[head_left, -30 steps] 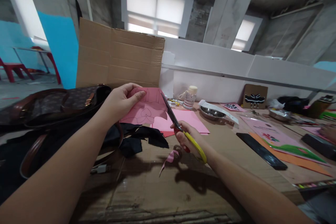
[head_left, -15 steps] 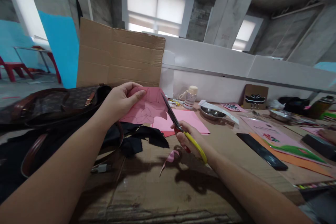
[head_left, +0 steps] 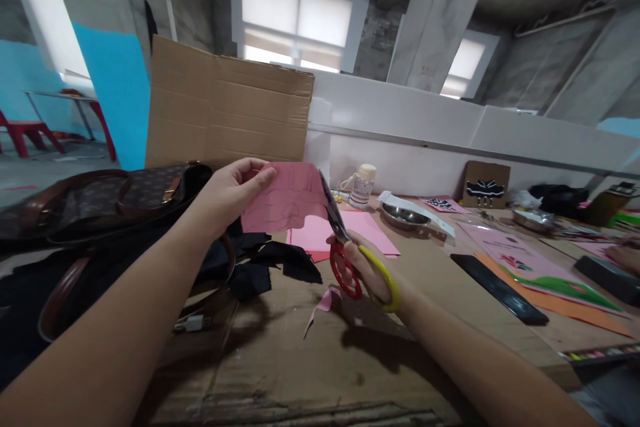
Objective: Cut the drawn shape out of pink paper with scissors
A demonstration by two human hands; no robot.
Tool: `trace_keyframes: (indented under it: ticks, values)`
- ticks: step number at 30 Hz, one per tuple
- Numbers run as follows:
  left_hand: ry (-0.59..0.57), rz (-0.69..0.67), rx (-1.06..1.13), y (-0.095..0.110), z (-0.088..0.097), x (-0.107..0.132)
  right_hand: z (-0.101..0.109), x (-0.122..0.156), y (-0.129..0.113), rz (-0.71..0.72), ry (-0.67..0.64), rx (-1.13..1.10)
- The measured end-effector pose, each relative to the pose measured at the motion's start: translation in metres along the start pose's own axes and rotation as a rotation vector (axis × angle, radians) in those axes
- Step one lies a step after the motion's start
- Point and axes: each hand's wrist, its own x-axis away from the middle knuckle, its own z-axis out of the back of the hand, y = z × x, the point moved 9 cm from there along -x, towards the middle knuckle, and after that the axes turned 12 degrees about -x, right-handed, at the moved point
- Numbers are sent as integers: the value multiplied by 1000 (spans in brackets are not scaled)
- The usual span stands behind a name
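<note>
My left hand (head_left: 239,190) pinches the upper left corner of a pink paper (head_left: 287,197) that has faint drawn outlines on it. The paper is held up above the table. In my right hand (head_left: 367,263) is a pair of scissors (head_left: 336,215) with one red and one yellow handle loop. Its blades point up and reach the right edge of the paper; how far apart they are is hard to tell. Below, a curled pink paper scrap (head_left: 323,307) lies on the cardboard (head_left: 300,360). Black fabric pieces (head_left: 287,260) lie under the held paper.
Pink sheets (head_left: 367,230) lie behind the scissors. A brown patterned bag (head_left: 100,200) stands at left, before an upright cardboard panel (head_left: 230,110). Further right are a bottle (head_left: 363,187), a metal bowl (head_left: 405,215), a black phone-like slab (head_left: 497,288) and another person's hand (head_left: 627,255).
The scissors have moved slightly right and their handle loops have spread apart. The pink paper has shifted a little up and to the right with my left hand still on it.
</note>
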Motion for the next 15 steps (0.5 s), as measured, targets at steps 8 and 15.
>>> trace_keyframes:
  ticks: [8, 15]
  values:
    - [-522, -247, 100, 29, -76, 34, 2, -10, -1, -106, 65, -372]
    - [-349, 29, 11, 11, -107, 47, -5, -2, -3, 40, -22, -76]
